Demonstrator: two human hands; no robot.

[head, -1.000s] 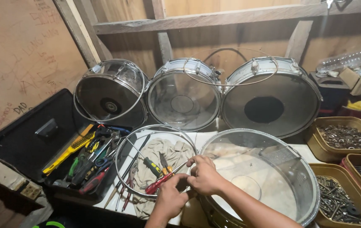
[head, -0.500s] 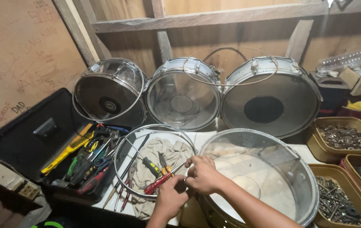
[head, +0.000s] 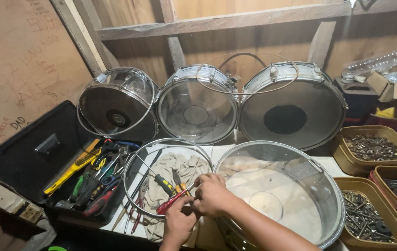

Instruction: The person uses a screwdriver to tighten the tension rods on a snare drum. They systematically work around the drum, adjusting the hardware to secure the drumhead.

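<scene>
the person's left hand (head: 178,222) and right hand (head: 214,195) stayed close together at the near rim of the clear drum (head: 282,195), fingers pinched on something small, barely shifted. a red-handled screwdriver (head: 170,203) lay beside them; three drums (head: 198,104) stood behind.

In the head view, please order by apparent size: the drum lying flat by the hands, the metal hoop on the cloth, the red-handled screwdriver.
1. Flat drum, largest, though closeness to the camera enlarges it.
2. Metal hoop.
3. Red-handled screwdriver, clearly smallest.
</scene>
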